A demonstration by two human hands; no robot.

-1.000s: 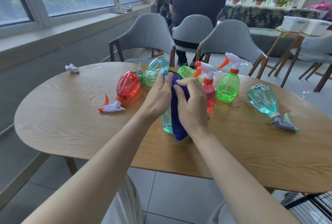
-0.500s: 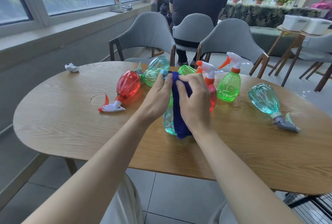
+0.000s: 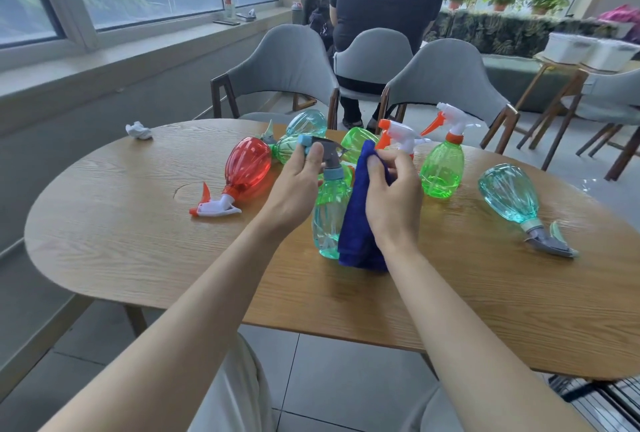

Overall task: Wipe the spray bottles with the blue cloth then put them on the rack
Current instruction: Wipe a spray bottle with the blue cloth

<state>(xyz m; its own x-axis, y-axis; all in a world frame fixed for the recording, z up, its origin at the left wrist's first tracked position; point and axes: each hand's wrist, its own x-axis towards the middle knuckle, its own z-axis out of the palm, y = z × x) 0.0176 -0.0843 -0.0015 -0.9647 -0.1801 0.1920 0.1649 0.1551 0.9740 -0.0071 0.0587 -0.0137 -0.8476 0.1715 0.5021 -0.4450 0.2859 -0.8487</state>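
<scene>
Wooden table [image 3: 104, 241] fills the view, with grey chairs [image 3: 287, 60] beyond it. Between your hands the teal bottle [image 3: 329, 220] stands upright; whether its base rests on the wood or hangs just above it cannot be told. Your left hand [image 3: 298, 185] curls round its spray head [image 3: 327, 151], thumb on the nozzle end. Your right hand [image 3: 394, 196] pinches the top of the cloth [image 3: 356, 223] between thumb and fingers, and the cloth hangs against the side of the bottle nearest that hand.

Left of your left hand a red bottle [image 3: 247, 163] lies on its side. Just past your right hand a green bottle [image 3: 441, 168] stands, and further out a second teal one [image 3: 509, 194] lies down. A tissue [image 3: 138, 130] sits well beyond your left hand.

You look to be mid-wipe on this first bottle, with none racked yet. Next, likely press the cloth to the body and rub round it while the left hand steadies or turns the head. A wire frame [image 3: 602, 397] below your right forearm may be the rack; I cannot tell.

Half a second ago your right hand held the cloth over the neck, close against the left. Now it has drawn aside, leaving the head bare.
</scene>
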